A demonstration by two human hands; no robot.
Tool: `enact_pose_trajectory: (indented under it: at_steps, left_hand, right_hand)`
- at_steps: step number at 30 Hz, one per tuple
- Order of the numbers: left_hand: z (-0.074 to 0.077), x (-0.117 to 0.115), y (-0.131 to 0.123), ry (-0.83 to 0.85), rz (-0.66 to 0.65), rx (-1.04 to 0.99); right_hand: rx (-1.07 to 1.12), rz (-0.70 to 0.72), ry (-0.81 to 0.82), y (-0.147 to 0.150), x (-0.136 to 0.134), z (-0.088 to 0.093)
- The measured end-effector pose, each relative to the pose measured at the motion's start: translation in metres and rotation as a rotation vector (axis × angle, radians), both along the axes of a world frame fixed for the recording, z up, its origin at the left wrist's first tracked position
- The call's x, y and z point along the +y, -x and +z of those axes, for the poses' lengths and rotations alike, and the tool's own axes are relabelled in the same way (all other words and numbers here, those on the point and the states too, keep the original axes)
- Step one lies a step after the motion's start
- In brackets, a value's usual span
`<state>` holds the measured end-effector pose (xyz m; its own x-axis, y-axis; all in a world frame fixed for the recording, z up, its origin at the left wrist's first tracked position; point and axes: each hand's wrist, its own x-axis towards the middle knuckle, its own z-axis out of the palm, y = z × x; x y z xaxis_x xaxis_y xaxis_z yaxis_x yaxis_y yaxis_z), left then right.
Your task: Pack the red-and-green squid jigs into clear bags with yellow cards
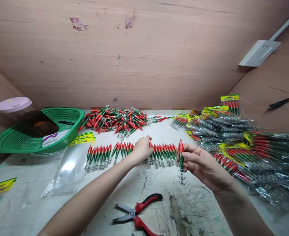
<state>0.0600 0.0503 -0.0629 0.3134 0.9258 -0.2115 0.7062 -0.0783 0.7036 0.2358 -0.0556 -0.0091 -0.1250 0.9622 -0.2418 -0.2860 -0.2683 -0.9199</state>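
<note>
My right hand (204, 165) pinches a red-and-green fishing lure (181, 159) upright, hooks hanging down, just right of a row of the same lures (124, 152) laid side by side on the table. My left hand (141, 149) rests curled over the middle of that row, fingertips on a lure there. A loose heap of lures (115, 119) lies behind the row.
Red-handled pliers (138, 213) lie near the front. Clear plastic bags (67, 170) and yellow label cards (81, 138) sit left of the row. A green basket (40, 131) stands at the back left. Packed lure bags (244, 144) pile up on the right.
</note>
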Motion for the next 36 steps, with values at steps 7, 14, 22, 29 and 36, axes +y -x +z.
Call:
enact_pose_trajectory:
  at_steps: [7,14,22,29,36]
  left_hand:
    - [0.023,-0.024,0.011,0.019,-0.071,-0.175]
    - [0.028,-0.063,0.039,0.495,-0.156,-0.827]
    - [0.016,-0.069,0.077,0.619,0.23,-0.896]
    - [0.026,-0.078,0.103,0.603,0.332,-0.925]
    - [0.022,-0.084,0.109,0.589,0.338,-0.921]
  right_hand:
    - [-0.054,0.03,-0.024,0.006,-0.009,-0.012]
    - [-0.157,0.123,-0.052,0.045,-0.003,-0.03]
    - [-0.542,0.067,-0.248,0.071,-0.02,-0.045]
    - [-1.492,0.318,-0.999,0.087,-0.104,-0.119]
    - [-1.484,0.203,-0.962,0.055,-0.108,-0.114]
